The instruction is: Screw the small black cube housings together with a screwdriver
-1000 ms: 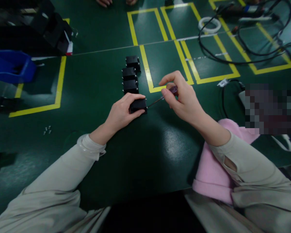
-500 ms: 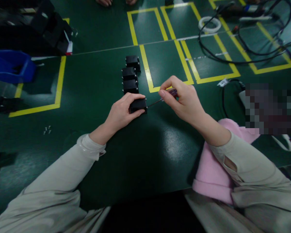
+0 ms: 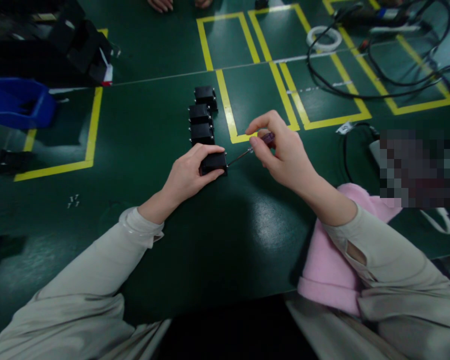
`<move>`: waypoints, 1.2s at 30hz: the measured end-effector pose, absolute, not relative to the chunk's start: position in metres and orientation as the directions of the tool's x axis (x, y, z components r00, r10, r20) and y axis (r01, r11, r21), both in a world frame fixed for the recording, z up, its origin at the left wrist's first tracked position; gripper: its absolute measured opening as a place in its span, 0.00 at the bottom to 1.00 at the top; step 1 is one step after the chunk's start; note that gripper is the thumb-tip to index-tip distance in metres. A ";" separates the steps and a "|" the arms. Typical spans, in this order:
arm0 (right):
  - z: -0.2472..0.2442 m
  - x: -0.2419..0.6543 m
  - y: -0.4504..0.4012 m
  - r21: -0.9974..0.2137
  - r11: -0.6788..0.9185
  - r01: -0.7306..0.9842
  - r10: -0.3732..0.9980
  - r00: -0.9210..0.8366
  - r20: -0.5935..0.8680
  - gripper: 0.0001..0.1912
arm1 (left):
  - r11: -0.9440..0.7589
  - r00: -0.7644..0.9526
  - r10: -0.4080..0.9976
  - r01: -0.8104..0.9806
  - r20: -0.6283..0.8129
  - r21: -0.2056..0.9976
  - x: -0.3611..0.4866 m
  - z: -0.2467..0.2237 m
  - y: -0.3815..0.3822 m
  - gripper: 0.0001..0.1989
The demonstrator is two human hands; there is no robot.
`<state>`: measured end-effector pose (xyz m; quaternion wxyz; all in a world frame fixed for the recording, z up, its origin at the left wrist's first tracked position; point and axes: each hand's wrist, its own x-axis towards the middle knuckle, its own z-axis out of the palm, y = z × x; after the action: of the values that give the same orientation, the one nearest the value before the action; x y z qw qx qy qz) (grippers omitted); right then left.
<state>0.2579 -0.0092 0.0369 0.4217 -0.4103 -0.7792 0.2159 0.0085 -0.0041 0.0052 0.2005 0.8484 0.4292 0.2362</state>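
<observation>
My left hand (image 3: 185,172) grips a small black block (image 3: 214,161) on the green table, thumb on its near side and fingers over its far side. In my right hand (image 3: 283,150) is a screwdriver (image 3: 269,140) with a dark reddish handle. Its thin shaft slants down to the left, and the tip meets a screw at the block's right end. My right index finger is lifted off the handle; the thumb rests against it. Just beyond the held block, similar black blocks (image 3: 201,132) with screws at their corners stand in a row.
Loose screws (image 3: 73,201) lie at the left. A blue bin (image 3: 18,102) sits at the far left beside black parts. Pink cloth (image 3: 330,265) is under my right forearm. Black cables (image 3: 360,95) and a white ring (image 3: 324,39) lie at the right. Another person's hand (image 3: 161,5) shows at the top.
My right index finger has lifted and opened away from the thumb, and the right hand has shifted slightly on the screwdriver. The left hand and the block have stayed put.
</observation>
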 end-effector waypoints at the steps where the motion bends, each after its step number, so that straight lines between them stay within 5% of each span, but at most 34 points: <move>1: 0.037 0.258 -0.009 -0.682 0.574 0.454 0.819 -0.308 0.484 0.11 | -0.550 0.519 0.824 0.635 0.227 0.543 0.009 0.005 -0.004 0.22; 36: 0.036 0.257 -0.010 -0.710 0.576 0.406 0.818 -0.270 0.509 0.11 | -0.569 0.530 0.814 0.644 0.237 0.512 0.009 0.006 -0.005 0.22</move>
<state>0.2570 -0.0100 0.0362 0.4522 -0.4006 -0.7638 0.2273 0.0091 -0.0051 0.0058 0.1844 0.8551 0.4263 0.2305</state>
